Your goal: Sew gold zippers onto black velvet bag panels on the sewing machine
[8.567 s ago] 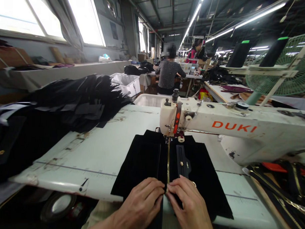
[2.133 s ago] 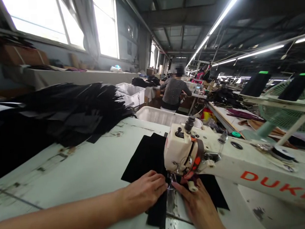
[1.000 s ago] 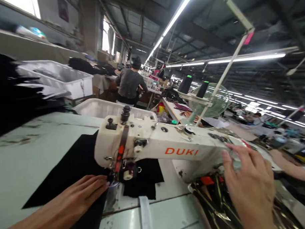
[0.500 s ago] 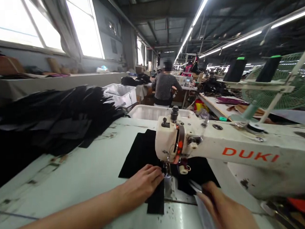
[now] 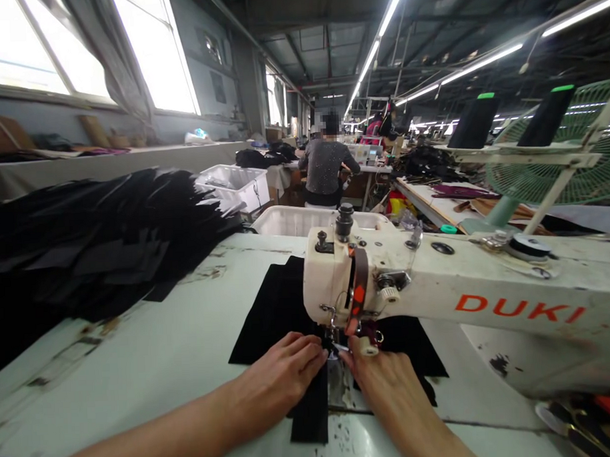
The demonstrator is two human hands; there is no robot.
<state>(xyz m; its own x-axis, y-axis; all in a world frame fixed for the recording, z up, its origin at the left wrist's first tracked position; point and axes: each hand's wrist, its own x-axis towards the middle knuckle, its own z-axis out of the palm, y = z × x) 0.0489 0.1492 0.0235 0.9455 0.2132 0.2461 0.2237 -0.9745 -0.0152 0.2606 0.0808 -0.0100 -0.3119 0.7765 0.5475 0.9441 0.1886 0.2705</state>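
A piece of black fabric [image 5: 270, 310] lies on the pale table [image 5: 154, 354] under the head of a white DUKI sewing machine [image 5: 437, 290]. My left hand [image 5: 285, 372] rests flat on the fabric, fingers stretched toward the needle [image 5: 333, 334]. My right hand [image 5: 385, 386] reaches in from the right, below the presser foot. Its fingertips are drawn together at the needle around a small bright item that I cannot identify. The two hands nearly touch at the fingertips.
A big pile of black cut pieces [image 5: 110, 242] covers the left of the table. White bins [image 5: 289, 221] stand behind the machine. A person [image 5: 325, 168] works at a far table. A green fan [image 5: 557, 160] and thread cones [image 5: 474, 122] are at the right.
My right hand went off to the machine's right end, then came back to the needle beside my left hand. My left hand stayed on the fabric, which has advanced under the foot.
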